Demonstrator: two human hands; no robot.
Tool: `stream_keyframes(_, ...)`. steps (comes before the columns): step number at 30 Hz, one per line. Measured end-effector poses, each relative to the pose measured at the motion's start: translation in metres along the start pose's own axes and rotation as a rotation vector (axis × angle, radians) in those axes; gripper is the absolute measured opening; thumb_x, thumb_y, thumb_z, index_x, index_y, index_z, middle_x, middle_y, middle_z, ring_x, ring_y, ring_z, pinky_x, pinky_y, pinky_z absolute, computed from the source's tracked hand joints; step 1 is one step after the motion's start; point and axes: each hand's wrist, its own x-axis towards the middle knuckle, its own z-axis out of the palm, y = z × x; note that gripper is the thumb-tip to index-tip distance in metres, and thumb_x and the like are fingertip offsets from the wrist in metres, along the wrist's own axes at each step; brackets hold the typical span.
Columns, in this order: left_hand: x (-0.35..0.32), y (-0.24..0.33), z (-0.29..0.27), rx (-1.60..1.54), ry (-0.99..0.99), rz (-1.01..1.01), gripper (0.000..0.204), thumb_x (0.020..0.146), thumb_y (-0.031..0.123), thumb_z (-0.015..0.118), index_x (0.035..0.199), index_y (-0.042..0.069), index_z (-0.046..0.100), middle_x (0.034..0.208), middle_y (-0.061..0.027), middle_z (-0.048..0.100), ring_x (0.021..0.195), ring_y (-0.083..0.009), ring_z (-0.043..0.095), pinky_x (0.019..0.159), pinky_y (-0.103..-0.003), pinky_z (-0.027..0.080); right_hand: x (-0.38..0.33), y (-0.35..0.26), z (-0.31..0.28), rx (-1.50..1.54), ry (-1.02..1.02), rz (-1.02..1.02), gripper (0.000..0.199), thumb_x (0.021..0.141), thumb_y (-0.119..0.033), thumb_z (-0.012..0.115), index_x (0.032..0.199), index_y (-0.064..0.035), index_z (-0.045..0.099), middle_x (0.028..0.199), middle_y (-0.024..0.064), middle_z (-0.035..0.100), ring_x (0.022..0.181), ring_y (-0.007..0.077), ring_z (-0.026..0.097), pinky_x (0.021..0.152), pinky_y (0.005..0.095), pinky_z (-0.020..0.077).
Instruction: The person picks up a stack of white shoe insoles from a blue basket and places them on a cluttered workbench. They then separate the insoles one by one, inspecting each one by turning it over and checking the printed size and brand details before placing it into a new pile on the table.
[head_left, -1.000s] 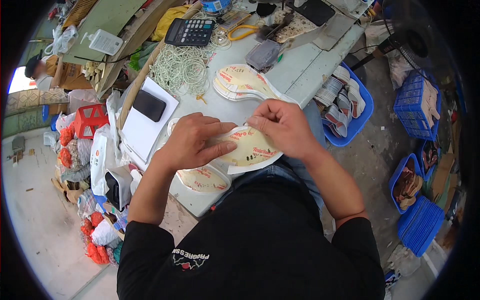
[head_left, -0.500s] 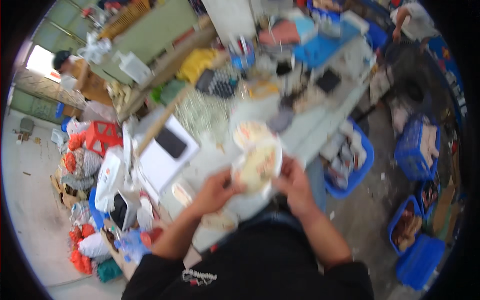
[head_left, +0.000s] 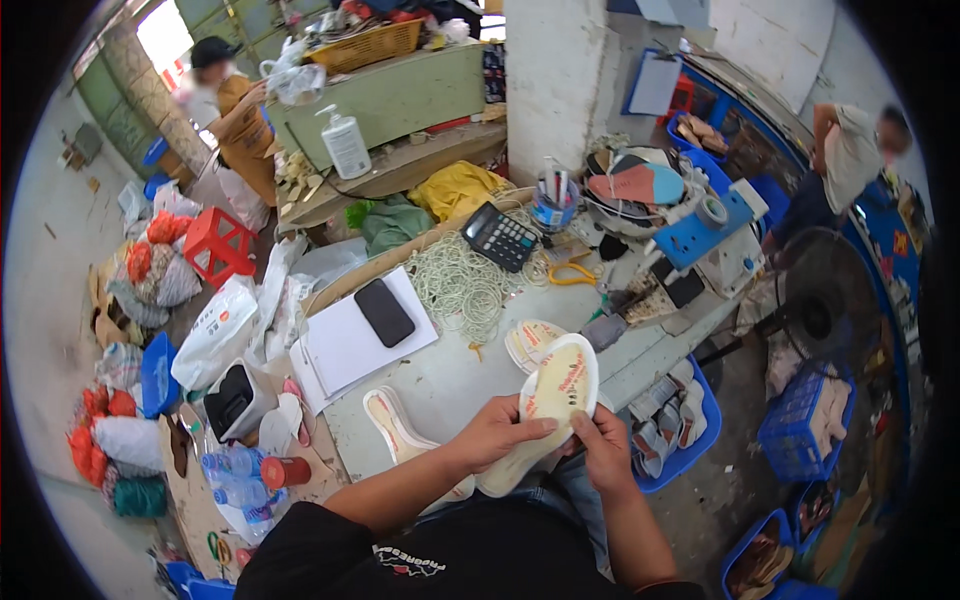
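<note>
A cream insole [head_left: 558, 385] with a white rim and printed marks stands tilted upward between my hands, above the near part of the table. My left hand [head_left: 508, 436] is closed on its left edge, the thumb lying across its face. On the other side my right hand [head_left: 603, 447] pinches the lower right edge. Directly behind it lies another insole [head_left: 526, 345], partly covered by the held one. A white-edged insole [head_left: 392, 418] rests on the table to the left, near my left forearm.
Left on the worktable [head_left: 400, 378] lie white papers [head_left: 335, 345] and a black phone [head_left: 384, 312]. Farther back are a heap of pale cord [head_left: 460, 285], a calculator [head_left: 499, 237] and orange-handled pliers [head_left: 572, 274]. A blue basket of shoe parts [head_left: 706, 428] stands right. Two people are farther off.
The view has shifted and sharpened from a blurred one. The insole, still in both hands, now shows longer and more upright, and my right hand has moved lower on it.
</note>
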Motion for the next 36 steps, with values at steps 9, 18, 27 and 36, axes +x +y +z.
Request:
stream_keyframes(9, -0.001, -0.018, 0.0, -0.36, -0.038, -0.058, 0.032, 0.102, 0.021, 0.07, 0.128, 0.002, 0.066, 0.104, -0.0103, 0.075, 0.082, -0.0199, 0.076, 0.076, -0.033, 0.064, 0.009, -0.003, 0.009, 0.223, 0.045, 0.11, 0.031, 0.105, -0.024, 0.061, 0.124, 0.0006, 0.064, 0.1, 0.0077, 0.073, 0.078, 0.016, 0.067, 0.07, 0.0306, 0.0545)
stream_keyframes(18, -0.026, -0.009, -0.019, 0.459, 0.228, 0.43, 0.031, 0.102, 0.024, 0.071, 0.12, 0.0, 0.07, 0.104, -0.0048, 0.074, 0.09, -0.0119, 0.07, 0.081, -0.03, 0.059, 0.055, -0.011, 0.029, -0.264, 0.005, -0.056, 0.022, 0.109, -0.019, 0.055, 0.114, 0.0001, 0.065, 0.111, 0.0091, 0.073, 0.096, 0.0138, 0.069, 0.087, 0.0288, 0.054)
stream_keyframes(27, -0.037, -0.006, -0.026, -0.031, 0.126, 0.185, 0.029, 0.101, 0.017, 0.071, 0.124, -0.001, 0.069, 0.109, -0.0062, 0.074, 0.096, -0.0135, 0.071, 0.085, -0.031, 0.06, 0.046, 0.001, 0.068, 0.121, 0.079, 0.022, 0.025, 0.11, -0.022, 0.055, 0.117, 0.0001, 0.065, 0.108, 0.0083, 0.073, 0.094, 0.0143, 0.069, 0.087, 0.0314, 0.0558)
stream_keyframes(36, -0.032, -0.016, 0.004, -0.125, 0.054, 0.04, 0.034, 0.099, 0.012, 0.068, 0.129, -0.004, 0.063, 0.109, -0.0172, 0.074, 0.097, -0.0283, 0.075, 0.081, -0.042, 0.065, -0.011, -0.002, 0.032, 0.34, -0.058, 0.042, 0.016, 0.109, -0.019, 0.057, 0.101, -0.0051, 0.062, 0.089, 0.0013, 0.066, 0.076, 0.0066, 0.059, 0.068, 0.0253, 0.0506)
